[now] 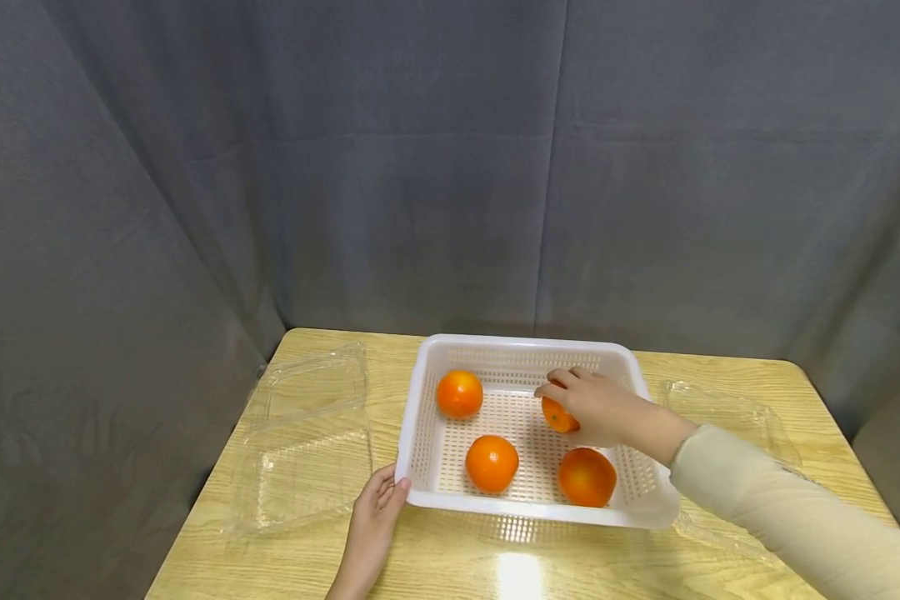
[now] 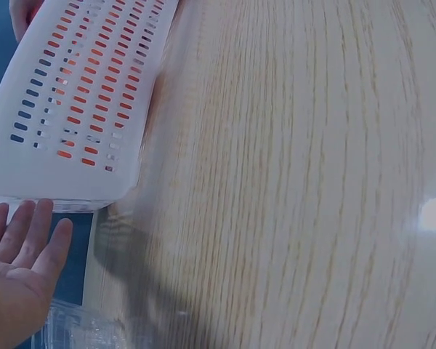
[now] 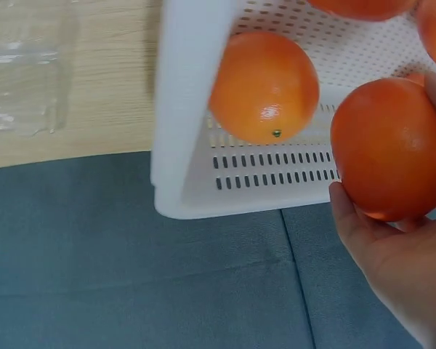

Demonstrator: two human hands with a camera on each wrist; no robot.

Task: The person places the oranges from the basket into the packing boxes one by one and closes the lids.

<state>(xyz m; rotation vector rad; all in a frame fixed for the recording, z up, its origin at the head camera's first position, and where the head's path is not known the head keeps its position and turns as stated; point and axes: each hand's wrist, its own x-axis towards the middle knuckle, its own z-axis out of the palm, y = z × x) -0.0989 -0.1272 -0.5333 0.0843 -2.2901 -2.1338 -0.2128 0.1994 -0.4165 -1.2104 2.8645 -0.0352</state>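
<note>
A white perforated plastic basket [image 1: 528,514] stands on the wooden table with several oranges in it. My right hand [image 1: 603,408] reaches in from the right and grips one orange [image 1: 558,417], its fingers round the top and far side. In the right wrist view, thumb and palm lie against this orange [image 3: 385,149]. The other oranges lie on the basket floor: one at back left [image 1: 460,394], one at front middle [image 1: 492,464], one at front right [image 1: 587,477]. At the near left corner my left hand [image 1: 372,525] holds the basket, thumb on the rim, fingers outside.
A clear plastic clamshell box [image 1: 311,467] lies unfolded on the table [image 1: 435,567] left of the basket. More clear plastic packaging [image 1: 727,412] lies at the right, partly behind my right sleeve [image 1: 780,492]. Grey curtain [image 1: 420,208] hangs behind the table.
</note>
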